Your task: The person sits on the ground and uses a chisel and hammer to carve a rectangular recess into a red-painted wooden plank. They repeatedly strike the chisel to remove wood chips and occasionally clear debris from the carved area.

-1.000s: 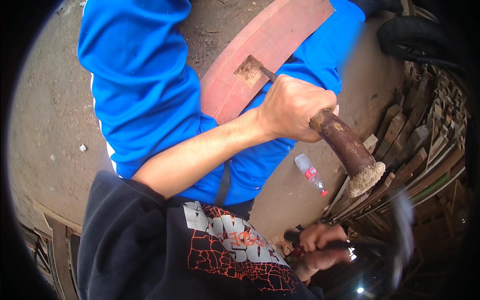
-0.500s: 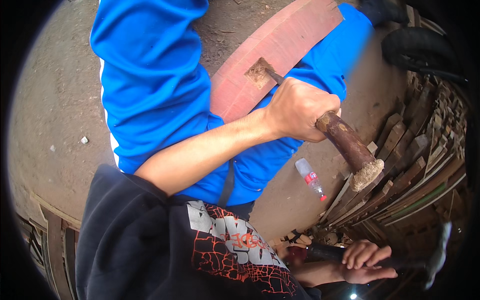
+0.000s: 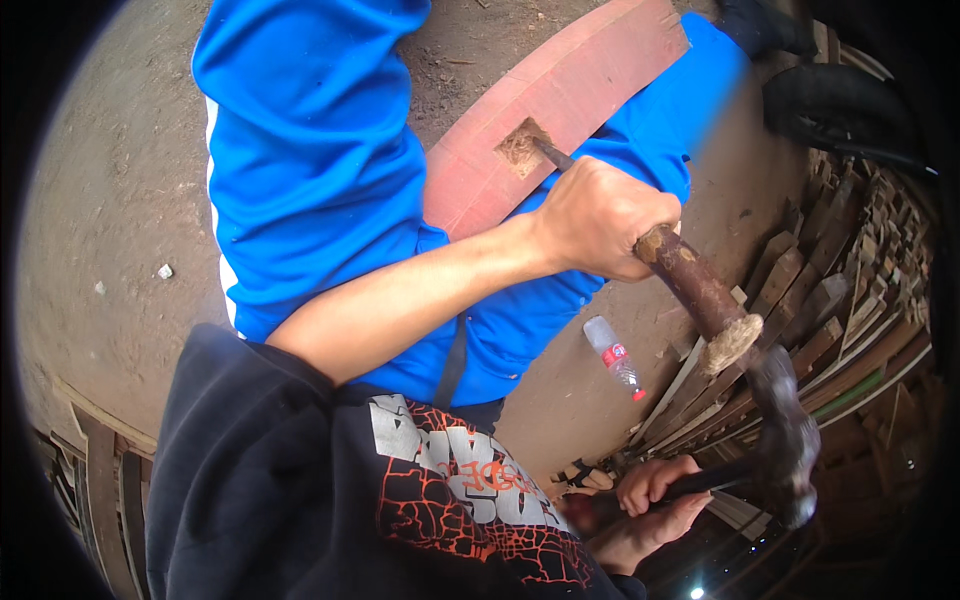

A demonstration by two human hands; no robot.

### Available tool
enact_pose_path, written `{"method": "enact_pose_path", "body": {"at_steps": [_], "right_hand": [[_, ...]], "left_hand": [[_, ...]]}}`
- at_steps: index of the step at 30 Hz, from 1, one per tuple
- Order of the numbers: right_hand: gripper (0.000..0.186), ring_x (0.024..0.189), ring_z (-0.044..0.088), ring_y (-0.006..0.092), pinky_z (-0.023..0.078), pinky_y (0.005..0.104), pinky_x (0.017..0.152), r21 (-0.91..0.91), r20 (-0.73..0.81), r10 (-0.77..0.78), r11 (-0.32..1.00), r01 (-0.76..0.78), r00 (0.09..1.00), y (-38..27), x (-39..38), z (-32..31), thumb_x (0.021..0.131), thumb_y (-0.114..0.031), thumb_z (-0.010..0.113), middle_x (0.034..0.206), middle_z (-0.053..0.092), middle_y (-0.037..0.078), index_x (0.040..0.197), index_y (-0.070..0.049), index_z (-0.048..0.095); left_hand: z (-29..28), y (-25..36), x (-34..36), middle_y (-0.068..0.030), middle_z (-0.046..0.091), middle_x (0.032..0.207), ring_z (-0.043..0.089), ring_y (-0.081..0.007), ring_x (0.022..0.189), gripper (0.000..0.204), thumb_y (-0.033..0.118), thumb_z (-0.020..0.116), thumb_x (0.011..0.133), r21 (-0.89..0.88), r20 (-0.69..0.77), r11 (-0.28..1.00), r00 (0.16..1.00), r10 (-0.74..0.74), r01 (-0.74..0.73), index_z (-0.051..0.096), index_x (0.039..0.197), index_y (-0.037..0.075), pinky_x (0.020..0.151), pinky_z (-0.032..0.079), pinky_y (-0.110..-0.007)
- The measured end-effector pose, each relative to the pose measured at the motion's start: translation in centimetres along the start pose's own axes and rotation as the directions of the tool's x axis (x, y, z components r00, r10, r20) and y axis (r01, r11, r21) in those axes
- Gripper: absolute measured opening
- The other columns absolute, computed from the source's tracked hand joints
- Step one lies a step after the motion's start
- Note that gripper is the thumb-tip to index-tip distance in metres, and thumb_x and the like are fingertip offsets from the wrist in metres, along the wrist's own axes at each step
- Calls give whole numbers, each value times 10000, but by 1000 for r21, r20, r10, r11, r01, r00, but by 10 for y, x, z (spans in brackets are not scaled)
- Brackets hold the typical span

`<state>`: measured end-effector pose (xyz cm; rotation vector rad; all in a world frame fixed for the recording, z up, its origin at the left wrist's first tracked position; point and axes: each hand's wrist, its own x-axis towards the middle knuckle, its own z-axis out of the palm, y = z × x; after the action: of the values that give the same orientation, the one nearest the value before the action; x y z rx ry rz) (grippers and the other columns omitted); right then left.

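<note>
My left hand [image 3: 607,215] is wrapped round the wooden handle of a chisel [image 3: 692,283], whose butt end is frayed and mushroomed. The chisel's metal shank slants into a roughly square hole [image 3: 520,148] cut in a curved, reddish wooden piece [image 3: 595,70]. That piece lies across my legs in blue trousers. At the lower right my right hand [image 3: 655,505] grips the dark handle of a hammer [image 3: 787,440]. The hammer's head is at the butt of the chisel handle, touching it or very close. The blade's tip is hidden in the hole.
A plastic bottle with a red label [image 3: 614,357] lies on the dirt floor under the chisel handle. Stacked wood offcuts [image 3: 830,300] fill the right side. A black tyre [image 3: 840,112] is at the upper right. Wooden boards [image 3: 105,470] stand at the lower left.
The hammer has swung from the lower right up to the chisel's butt, and my right hand has moved left with it. My left hand and the chisel stay nearly where they were.
</note>
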<state>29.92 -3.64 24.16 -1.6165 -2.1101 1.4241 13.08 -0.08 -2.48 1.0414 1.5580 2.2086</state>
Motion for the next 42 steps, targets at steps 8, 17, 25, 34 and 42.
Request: {"method": "enact_pose_path", "body": {"at_steps": [8, 17, 25, 34, 42], "right_hand": [[530, 335, 381, 53, 328, 180, 283, 373, 221, -520, 827, 421, 825, -43, 35, -58, 986, -601, 380, 471, 418, -32, 747, -128, 386], [662, 347, 304, 142, 259, 290, 340, 63, -121, 371, 928, -366, 921, -14, 17, 3, 977, -648, 350, 468, 355, 54, 693, -51, 394], [621, 306, 359, 118, 319, 244, 254, 438, 150, -162, 895, 81, 975, -17, 38, -21, 977, -656, 309, 450, 376, 33, 723, -92, 368], [619, 295, 226, 94, 222, 248, 262, 382, 274, 72, 907, -177, 959, 10, 24, -17, 985, -654, 260, 443, 330, 21, 715, -104, 345], [659, 358, 338, 137, 303, 269, 343, 437, 246, -72, 898, -44, 967, 32, 39, -4, 956, -698, 285, 482, 381, 41, 718, -87, 357]], "left_hand": [[6, -5, 5, -38, 545, 546, 580, -253, 496, 181, 182, 732, 642, 19, -204, 1000, 979, 20, -17, 559, 653, 131, 452, 438, -368], [-2, -3, 6, -37, 575, 574, 598, -231, 519, 174, 147, 754, 630, 56, -133, 998, 991, 5, 3, 597, 699, 120, 462, 447, -354], [8, -4, 12, -27, 530, 533, 570, -232, 484, 177, 151, 738, 623, 67, -165, 997, 986, -29, 41, 567, 666, 136, 437, 420, -357], [13, -7, 8, -20, 544, 548, 578, -227, 496, 171, 139, 730, 610, 79, -143, 997, 990, -16, 28, 580, 693, 138, 439, 421, -363], [16, -11, 6, -30, 543, 540, 575, -242, 485, 153, 151, 721, 614, 108, -169, 994, 986, 2, 16, 594, 699, 146, 453, 437, -367]]}}
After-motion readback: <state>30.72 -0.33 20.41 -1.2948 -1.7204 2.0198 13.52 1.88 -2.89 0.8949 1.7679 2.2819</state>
